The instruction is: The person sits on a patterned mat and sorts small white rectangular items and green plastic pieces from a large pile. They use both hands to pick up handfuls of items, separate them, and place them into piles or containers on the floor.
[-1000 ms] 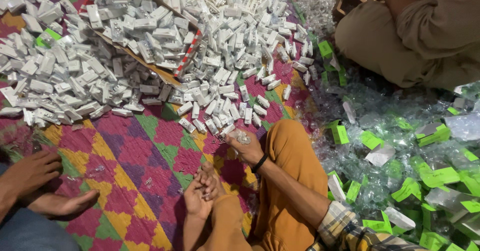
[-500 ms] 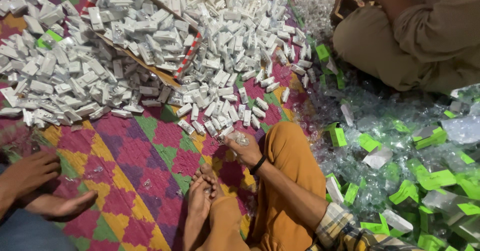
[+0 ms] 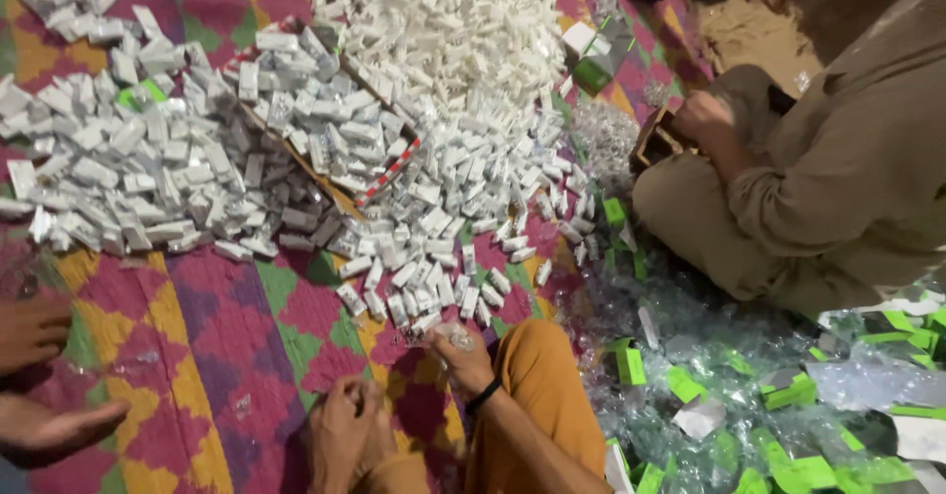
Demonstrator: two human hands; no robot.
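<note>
A small clear plastic piece (image 3: 459, 337) sits in the fingertips of the right hand (image 3: 461, 359), pinched closed on it, at the near edge of the heap of small white boxes (image 3: 296, 149). The wrist of that hand carries a black band (image 3: 483, 395) and lies against an orange-clad knee (image 3: 537, 386). The left hand (image 3: 345, 433) rests just nearer than the heap, fingers curled narrow against a bare foot; whether it holds anything cannot be determined. The heap lies on a patterned mat (image 3: 197, 356) of pink, yellow and green diamonds. To the right of the heap, clear wrappers and green cartons (image 3: 749, 395) cover the floor. Beyond these, another person in brown clothing (image 3: 847, 159) sits holding a small brown box (image 3: 658, 139). To the left of the heap's near edge, a third person's hands (image 3: 44, 376) rest on the mat.
</note>
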